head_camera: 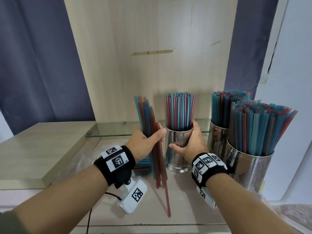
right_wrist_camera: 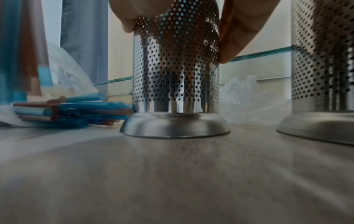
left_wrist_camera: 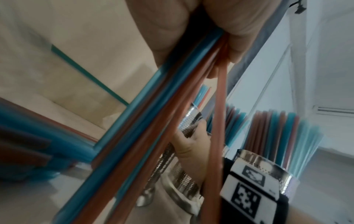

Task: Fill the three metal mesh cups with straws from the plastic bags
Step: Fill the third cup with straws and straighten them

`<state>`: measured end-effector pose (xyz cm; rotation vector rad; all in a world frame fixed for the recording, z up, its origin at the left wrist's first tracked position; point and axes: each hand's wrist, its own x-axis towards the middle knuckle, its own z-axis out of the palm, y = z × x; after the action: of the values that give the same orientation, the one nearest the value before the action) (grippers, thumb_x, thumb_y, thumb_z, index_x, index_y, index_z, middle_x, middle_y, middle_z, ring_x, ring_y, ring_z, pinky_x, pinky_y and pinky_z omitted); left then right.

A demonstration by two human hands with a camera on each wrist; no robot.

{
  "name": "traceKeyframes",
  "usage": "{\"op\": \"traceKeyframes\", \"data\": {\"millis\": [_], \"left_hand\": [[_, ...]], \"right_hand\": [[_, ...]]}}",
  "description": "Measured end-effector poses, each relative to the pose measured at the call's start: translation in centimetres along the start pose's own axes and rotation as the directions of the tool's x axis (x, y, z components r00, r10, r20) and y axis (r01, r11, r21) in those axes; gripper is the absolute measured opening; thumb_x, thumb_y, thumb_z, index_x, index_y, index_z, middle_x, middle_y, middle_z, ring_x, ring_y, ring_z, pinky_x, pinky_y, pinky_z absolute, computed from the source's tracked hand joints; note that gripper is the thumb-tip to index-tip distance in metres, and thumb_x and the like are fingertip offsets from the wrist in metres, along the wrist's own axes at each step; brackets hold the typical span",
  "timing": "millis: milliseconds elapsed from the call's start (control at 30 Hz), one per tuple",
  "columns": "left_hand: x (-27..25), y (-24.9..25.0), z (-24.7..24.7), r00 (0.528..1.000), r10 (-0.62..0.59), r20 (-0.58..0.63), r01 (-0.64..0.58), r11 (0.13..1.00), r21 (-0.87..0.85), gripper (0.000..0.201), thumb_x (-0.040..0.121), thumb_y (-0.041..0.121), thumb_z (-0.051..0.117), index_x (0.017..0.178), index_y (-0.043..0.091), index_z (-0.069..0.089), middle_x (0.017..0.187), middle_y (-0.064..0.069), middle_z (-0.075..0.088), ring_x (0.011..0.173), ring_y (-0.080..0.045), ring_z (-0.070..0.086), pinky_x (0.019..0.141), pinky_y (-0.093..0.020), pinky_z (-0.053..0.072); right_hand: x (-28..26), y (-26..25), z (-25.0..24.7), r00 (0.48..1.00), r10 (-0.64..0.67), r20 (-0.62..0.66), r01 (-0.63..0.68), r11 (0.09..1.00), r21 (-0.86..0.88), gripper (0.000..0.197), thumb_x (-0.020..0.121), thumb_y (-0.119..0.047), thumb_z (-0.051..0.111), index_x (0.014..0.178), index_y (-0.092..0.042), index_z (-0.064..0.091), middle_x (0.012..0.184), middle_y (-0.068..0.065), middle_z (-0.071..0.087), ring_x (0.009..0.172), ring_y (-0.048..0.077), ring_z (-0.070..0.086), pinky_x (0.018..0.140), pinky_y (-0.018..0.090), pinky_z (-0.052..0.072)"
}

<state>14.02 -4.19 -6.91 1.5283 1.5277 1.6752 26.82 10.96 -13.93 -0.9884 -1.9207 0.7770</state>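
Item one, the bundle of straws (head_camera: 152, 132): long, thin, translucent blue and brownish-red plastic tubes, uneven in height, held near upright and leaning slightly left at the top, lower ends fanning out toward the table (head_camera: 185, 208), one red straw reaching furthest toward me. I see my left hand (head_camera: 145, 142) curled round this bundle at mid-length, thumb across the front; the left wrist view shows the fingers (left_wrist_camera: 235, 42) pressed on the red and blue shafts. Item two, the middle mesh cup (head_camera: 179, 147): polished perforated steel cylinder on a flared solid foot, standing on the table, already packed with upright blue and red straws (head_camera: 179, 110) that rise well above its rim. My right hand (head_camera: 190, 144) wraps the cup's wall, thumb low on the front, fingers up at the rim on the right side; the right wrist view confirms the foot sits flat. Items three and four, the rear right cup (head_camera: 217, 141) and the near right cup (head_camera: 249, 168): same make, both crammed with straws splaying outward. Item five, loose straws (right_wrist_camera: 76, 110) lying flat just left of the middle cup's foot, on a clear plastic bag (right_wrist_camera: 72, 75). A second crumpled bag (right_wrist_camera: 249, 97) lies behind, between the cups, below a glass shelf (head_camera: 114, 130).
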Motion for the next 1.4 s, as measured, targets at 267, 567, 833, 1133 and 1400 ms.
{"op": "traceKeyframes", "data": {"millis": [267, 567, 833, 1133, 1400], "left_hand": [[7.6, 6.9, -2.5, 0.962, 0.103, -0.251, -0.152, 0.971, -0.184, 0.023, 0.083, 0.027, 0.069, 0.062, 0.021, 0.066, 0.061, 0.001, 0.061, 0.062, -0.021, 0.056, 0.075, -0.042, 0.050], [12.9, 12.7, -1.2, 0.917, 0.164, -0.363, -0.306, 0.873, -0.380, 0.028, 0.091, 0.014, 0.067, 0.064, 0.020, 0.062, 0.056, 0.003, 0.055, 0.057, -0.014, 0.053, 0.067, -0.034, 0.047], [12.3, 7.1, 1.9, 0.908, 0.167, -0.384, -0.186, 0.982, -0.011, 0.024, 0.080, 0.033, 0.078, 0.077, 0.020, 0.057, 0.070, -0.001, 0.064, 0.067, -0.020, 0.061, 0.073, -0.037, 0.056], [10.0, 5.5, 3.7, 0.931, 0.203, -0.304, -0.144, 0.968, 0.205, 0.025, 0.083, 0.027, 0.076, 0.080, 0.028, 0.051, 0.078, 0.012, 0.058, 0.063, 0.010, 0.058, 0.059, -0.002, 0.045], [11.9, 5.5, 3.3, 0.885, 0.165, -0.436, -0.192, 0.981, -0.020, 0.038, 0.086, 0.020, 0.074, 0.099, -0.014, 0.061, 0.067, -0.005, 0.066, 0.053, -0.010, 0.063, 0.057, -0.025, 0.054]], "right_hand": [[0.2, 0.2, -0.2, 1.000, 0.005, 0.028, -0.006, 0.999, 0.037, 0.121, 0.052, -0.042, 0.094, 0.147, -0.033, 0.020, 0.137, -0.006, 0.049, 0.125, 0.014, 0.051, 0.108, 0.043, 0.045], [-0.1, -0.2, -0.7, 0.999, -0.017, 0.034, 0.015, 0.998, 0.054, 0.111, 0.055, -0.037, 0.095, 0.141, -0.037, 0.025, 0.133, -0.010, 0.051, 0.125, 0.013, 0.051, 0.108, 0.043, 0.045], [0.0, 0.1, -0.5, 0.999, 0.015, 0.036, -0.016, 1.000, 0.011, 0.121, 0.053, -0.045, 0.093, 0.148, -0.035, 0.019, 0.138, -0.007, 0.049, 0.126, 0.016, 0.050, 0.109, 0.044, 0.045], [0.0, 0.1, -0.6, 0.999, 0.012, 0.033, -0.013, 1.000, 0.003, 0.122, 0.054, -0.044, 0.093, 0.149, -0.032, 0.017, 0.141, -0.007, 0.046, 0.129, 0.014, 0.047, 0.111, 0.040, 0.042], [-0.2, 0.0, -0.6, 1.000, 0.008, 0.028, -0.008, 1.000, 0.001, 0.118, 0.053, -0.043, 0.094, 0.145, -0.035, 0.021, 0.135, -0.009, 0.050, 0.124, 0.013, 0.051, 0.108, 0.039, 0.044]]}}
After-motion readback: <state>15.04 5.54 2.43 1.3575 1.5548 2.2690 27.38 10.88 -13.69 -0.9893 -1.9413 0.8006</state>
